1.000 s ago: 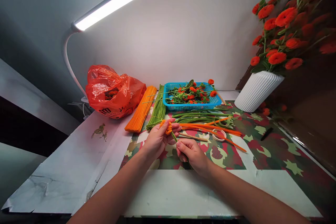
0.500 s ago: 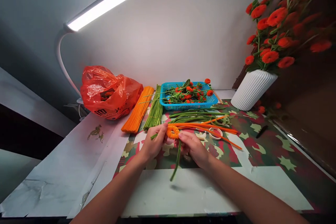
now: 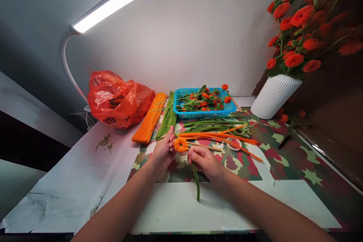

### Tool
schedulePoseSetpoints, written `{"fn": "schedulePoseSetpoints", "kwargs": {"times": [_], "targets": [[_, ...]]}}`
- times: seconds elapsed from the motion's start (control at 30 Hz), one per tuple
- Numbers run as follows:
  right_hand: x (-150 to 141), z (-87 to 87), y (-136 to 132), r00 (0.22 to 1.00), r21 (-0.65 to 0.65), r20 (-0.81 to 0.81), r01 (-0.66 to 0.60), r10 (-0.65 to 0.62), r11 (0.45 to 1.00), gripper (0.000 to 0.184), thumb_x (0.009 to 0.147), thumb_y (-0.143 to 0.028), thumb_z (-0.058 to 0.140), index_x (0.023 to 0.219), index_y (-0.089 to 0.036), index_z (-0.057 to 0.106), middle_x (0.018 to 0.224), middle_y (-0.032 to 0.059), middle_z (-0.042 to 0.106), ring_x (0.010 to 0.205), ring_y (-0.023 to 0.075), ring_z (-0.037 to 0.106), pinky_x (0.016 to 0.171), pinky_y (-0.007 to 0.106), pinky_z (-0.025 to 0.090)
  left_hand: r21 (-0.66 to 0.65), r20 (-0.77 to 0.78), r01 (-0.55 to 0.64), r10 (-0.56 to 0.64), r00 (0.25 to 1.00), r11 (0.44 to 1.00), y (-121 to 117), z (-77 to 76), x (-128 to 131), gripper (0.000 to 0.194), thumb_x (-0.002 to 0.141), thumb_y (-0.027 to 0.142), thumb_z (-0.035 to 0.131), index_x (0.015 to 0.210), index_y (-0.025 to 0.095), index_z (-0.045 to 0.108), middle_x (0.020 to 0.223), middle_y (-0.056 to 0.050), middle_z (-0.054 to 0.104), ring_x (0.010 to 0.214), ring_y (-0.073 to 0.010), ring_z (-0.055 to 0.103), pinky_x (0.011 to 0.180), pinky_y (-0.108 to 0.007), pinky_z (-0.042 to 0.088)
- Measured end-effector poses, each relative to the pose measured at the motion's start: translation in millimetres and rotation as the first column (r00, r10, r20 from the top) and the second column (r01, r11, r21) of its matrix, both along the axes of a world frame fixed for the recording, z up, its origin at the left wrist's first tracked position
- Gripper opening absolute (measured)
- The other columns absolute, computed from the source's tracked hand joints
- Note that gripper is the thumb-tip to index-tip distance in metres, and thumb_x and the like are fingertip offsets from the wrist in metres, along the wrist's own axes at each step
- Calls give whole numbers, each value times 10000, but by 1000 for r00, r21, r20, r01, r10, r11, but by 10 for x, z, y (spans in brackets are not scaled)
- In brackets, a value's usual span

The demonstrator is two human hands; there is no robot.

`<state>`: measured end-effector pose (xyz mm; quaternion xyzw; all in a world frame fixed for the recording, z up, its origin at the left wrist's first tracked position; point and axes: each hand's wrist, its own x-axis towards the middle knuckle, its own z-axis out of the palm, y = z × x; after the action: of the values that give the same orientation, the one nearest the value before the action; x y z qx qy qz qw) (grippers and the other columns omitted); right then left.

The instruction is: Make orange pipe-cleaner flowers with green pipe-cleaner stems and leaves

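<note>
Fitting fuzzy green stem (image 3: 196, 181) to round orange pipe-cleaner flower (image 3: 180, 145) seems in hand, in front of the blue perforated plastic basket (image 3: 204, 115). Flower's edge is pinched by left hand (image 3: 163, 149), stem by right hand (image 3: 206, 163). Next move probably calls for flower kept steady, stem drawn snug. Basket is loaded with red-orange flowers on green stems (image 3: 227, 99); similar blooms (image 3: 303, 16) are held in white ribbed vase (image 3: 275, 96) right of it. Red plastic bag (image 3: 134, 100) left of it: contents mostly hidden.

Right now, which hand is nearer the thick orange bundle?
Left. Your left hand is just below and right of the thick orange bundle; your right hand is farther right, past the orange flower.
</note>
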<state>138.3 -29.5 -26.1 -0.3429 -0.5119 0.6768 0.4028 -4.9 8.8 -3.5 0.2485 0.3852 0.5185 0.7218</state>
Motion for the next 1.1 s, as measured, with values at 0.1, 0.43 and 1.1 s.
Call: {"fn": "schedulePoseSetpoints", "kwargs": {"times": [0.1, 0.43, 1.1], "targets": [[-1, -26, 8, 998, -5, -38, 59, -59, 998, 488, 714, -644, 616, 638, -182, 477, 523, -69, 366, 452, 61, 259, 429, 215, 173, 109, 17, 40, -42, 999, 993, -49, -33, 25, 435, 676, 541, 728, 651, 158, 522, 555, 43, 540, 463, -69, 507, 453, -166, 429], [13, -78, 32, 988, 70, 40, 145, -148, 987, 465, 771, -618, 567, 631, -184, 473, 536, -61, 357, 475, 77, 257, 453, 241, 180, 238, -460, 195, -66, 886, 951, -72, -191, 22, 315, 697, 432, 741, 673, 135, 639, 594, 9, 571, 524, -95, 497, 517, -202, 401], [51, -275, -62, 984, 171, 44, 162, -172, 972, 436, 843, -528, 497, 586, -208, 350, 547, -54, 318, 515, 93, 272, 488, 245, 223, 207, -521, 191, -57, 852, 959, -119, -163, 12, 323, 668, 444, 753, 737, 138, 678, 599, 12, 581, 516, -92, 493, 475, -192, 360]]}}
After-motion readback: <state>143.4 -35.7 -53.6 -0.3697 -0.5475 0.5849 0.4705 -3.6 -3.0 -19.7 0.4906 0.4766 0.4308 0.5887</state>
